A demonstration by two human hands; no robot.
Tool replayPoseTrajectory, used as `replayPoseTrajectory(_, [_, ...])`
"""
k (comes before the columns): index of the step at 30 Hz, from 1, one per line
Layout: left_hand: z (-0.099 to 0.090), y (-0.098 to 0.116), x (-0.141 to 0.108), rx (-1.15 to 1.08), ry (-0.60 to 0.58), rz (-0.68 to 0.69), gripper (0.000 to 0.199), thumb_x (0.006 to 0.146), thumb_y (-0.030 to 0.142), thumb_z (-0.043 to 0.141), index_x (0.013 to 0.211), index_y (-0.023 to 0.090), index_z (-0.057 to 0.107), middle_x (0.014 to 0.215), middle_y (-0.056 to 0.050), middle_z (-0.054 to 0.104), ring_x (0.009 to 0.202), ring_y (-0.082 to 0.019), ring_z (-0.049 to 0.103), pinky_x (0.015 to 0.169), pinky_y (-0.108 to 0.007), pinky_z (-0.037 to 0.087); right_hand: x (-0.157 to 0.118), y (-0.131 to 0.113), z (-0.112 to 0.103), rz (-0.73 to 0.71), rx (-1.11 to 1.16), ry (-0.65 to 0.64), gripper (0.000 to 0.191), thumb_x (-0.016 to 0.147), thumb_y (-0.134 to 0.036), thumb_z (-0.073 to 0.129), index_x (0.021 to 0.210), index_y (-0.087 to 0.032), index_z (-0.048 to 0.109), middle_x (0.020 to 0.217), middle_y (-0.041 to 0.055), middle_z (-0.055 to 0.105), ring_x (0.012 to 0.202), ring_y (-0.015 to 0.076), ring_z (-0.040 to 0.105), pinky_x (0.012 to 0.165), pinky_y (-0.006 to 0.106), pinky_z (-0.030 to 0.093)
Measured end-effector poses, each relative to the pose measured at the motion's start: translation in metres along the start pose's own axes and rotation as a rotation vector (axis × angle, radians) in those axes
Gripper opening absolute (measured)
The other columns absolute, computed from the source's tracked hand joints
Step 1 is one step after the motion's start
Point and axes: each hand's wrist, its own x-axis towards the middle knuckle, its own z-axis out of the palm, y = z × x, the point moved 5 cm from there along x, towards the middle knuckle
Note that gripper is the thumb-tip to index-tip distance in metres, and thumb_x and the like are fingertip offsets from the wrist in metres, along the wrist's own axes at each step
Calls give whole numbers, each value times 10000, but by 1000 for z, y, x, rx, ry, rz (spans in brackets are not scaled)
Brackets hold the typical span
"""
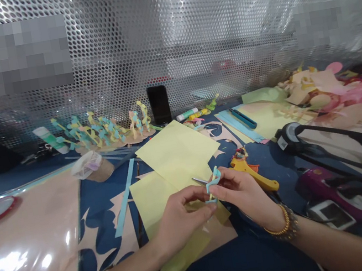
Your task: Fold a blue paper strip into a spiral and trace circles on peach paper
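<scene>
Between my hands is a small curled blue and yellow paper piece [214,182]. My left hand [185,211] pinches its lower end between thumb and fingers. The upper part is gripped by the thumb and fingers of my right hand [242,190]. A thin pointed metal tool [199,181] sticks out to the left of the piece; its other end is hidden by the fingers. Yellow paper sheets [178,147] lie under and beyond my hands. A blue paper strip [125,198] lies to the left.
Curled paper figures [103,130] stand at the back left, beside an upright phone [159,104]. A lidded-looking cup [92,166] is nearer. On the right are a yellow-handled tool [259,175], a blue cutter [243,118], a black arm [334,137] and a purple device [336,192].
</scene>
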Motion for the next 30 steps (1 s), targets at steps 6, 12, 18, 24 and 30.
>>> replayPoseTrajectory(6, [-1, -2, 2, -34, 5, -11, 223, 776, 378, 626, 885, 194, 687, 868, -51, 699, 804, -178, 619, 711, -281, 487, 0, 0, 0, -16, -47, -12, 231, 784, -408, 635, 787, -179, 611, 759, 7, 528, 688, 128, 508, 637, 263, 443])
replayPoseTrajectory(12, [-4, -8, 4, -172, 54, -115, 226, 765, 381, 649, 881, 190, 683, 881, -36, 700, 827, -166, 626, 762, -280, 487, 1, 0, 1, 49, 46, -16, 276, 810, -405, 607, 980, -188, 595, 832, 29, 583, 712, 130, 531, 645, 259, 452])
replayPoseTrajectory(18, [-11, -8, 6, -209, 130, -87, 306, 780, 386, 636, 1000, 176, 667, 977, -59, 701, 922, -186, 623, 833, -293, 472, 1, -1, 3, 57, 42, -33, 217, 815, -372, 608, 928, -190, 576, 802, 10, 563, 690, 113, 508, 577, 227, 415])
replayPoseTrajectory(24, [-10, -10, 7, -215, 154, -78, 314, 779, 378, 638, 991, 146, 655, 995, -83, 701, 913, -181, 626, 832, -294, 479, 1, 0, 5, 28, -8, -80, 204, 807, -353, 621, 904, -184, 561, 806, 11, 542, 712, 121, 496, 633, 249, 431])
replayPoseTrajectory(30, [-28, 6, 5, -124, 304, 66, 253, 763, 359, 653, 935, 173, 664, 937, -56, 716, 862, -171, 648, 767, -264, 509, 1, -2, -11, -9, 22, 93, 220, 834, -370, 594, 991, -217, 588, 766, -13, 545, 643, 95, 495, 568, 222, 417])
